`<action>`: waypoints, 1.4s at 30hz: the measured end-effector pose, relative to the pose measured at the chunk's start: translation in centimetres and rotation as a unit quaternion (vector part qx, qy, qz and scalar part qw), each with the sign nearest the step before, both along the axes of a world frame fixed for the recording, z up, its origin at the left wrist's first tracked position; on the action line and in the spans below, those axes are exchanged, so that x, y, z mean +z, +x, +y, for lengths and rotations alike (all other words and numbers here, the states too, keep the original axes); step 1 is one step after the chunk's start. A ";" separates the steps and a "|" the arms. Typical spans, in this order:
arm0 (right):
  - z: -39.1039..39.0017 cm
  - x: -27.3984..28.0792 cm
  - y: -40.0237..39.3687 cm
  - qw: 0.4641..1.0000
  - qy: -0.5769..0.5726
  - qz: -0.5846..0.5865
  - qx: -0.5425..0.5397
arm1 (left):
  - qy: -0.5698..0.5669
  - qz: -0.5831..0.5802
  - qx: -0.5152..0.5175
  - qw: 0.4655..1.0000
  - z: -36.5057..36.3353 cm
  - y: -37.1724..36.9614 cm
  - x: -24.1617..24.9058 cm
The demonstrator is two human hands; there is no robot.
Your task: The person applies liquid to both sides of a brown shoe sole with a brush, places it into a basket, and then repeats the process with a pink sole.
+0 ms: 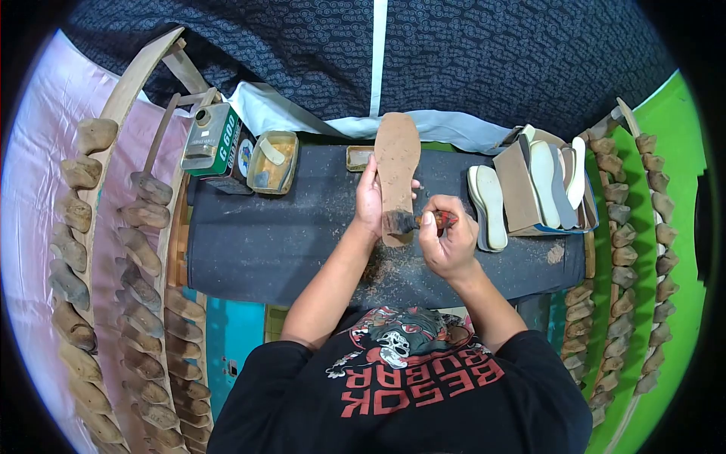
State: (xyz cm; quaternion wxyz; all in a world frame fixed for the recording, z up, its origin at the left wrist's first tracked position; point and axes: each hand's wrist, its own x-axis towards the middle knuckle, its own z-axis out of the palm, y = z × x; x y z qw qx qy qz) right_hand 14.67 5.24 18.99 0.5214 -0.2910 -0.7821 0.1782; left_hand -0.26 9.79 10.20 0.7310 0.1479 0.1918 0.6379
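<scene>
right hand (448, 244) grips brush (414, 222); left hand (370, 203) clasps long brown insole (397, 163).

Dark workbench (272, 242) carries everything; surface dusty with brown scrapings (382, 268) just below the grip. Far left of grip: green can (214, 144), beside it an open glue tin (273, 163). Small tin (358, 157) just above-left of grip. Right of grip: pale insoles (489, 206), then a box of stacked insoles (550, 185).
</scene>
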 end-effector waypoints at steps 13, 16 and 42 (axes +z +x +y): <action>1.2 0.3 0.2 0.999 0.003 0.026 -0.028 | -0.008 -0.005 0.011 1.000 0.0 0.8 1.0; -0.8 0.0 0.9 1.000 0.004 -0.002 0.005 | -0.006 -0.005 0.039 0.999 0.7 0.1 0.3; 2.7 1.4 2.2 0.995 0.047 0.037 -0.083 | -0.011 -0.106 -0.026 0.994 0.8 2.4 1.7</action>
